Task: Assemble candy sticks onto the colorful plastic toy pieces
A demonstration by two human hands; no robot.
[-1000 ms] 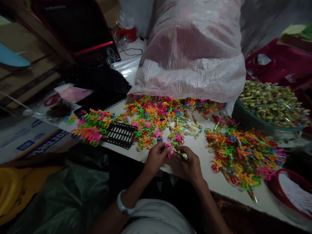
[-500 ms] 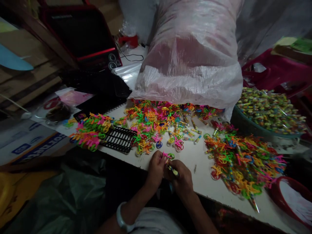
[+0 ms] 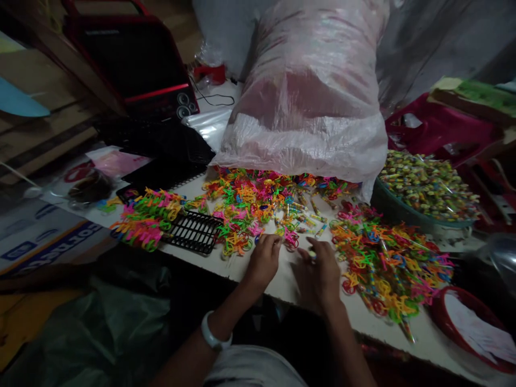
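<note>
My left hand (image 3: pixel 264 259) is over the front of the table, its fingers curled together at the near edge of a pile of bright plastic figures with rings (image 3: pixel 237 215). What its fingertips hold, if anything, is hidden. To its right, my right hand (image 3: pixel 324 266) is raised above the white tabletop, thumb and forefinger apart. A small yellowish piece (image 3: pixel 312 251) shows between or behind its fingers; I cannot tell if they touch it. Just beyond lie several small printed tubes (image 3: pixel 308 220). Right of this hand spreads a heap of tubes with coloured figures attached (image 3: pixel 391 269).
A large translucent sack (image 3: pixel 306 134) stands behind the pile. At left are a black slotted rack (image 3: pixel 195 232), more figures (image 3: pixel 145 226) and a red-trimmed speaker (image 3: pixel 133 64). On the right are a green basin of tubes (image 3: pixel 427 212) and a red bowl (image 3: pixel 441 312) holding paper.
My hands were together on a tube and a pink-and-green figure. They have moved apart and farther over the table, the right fingers now spread. The view has shifted slightly.
</note>
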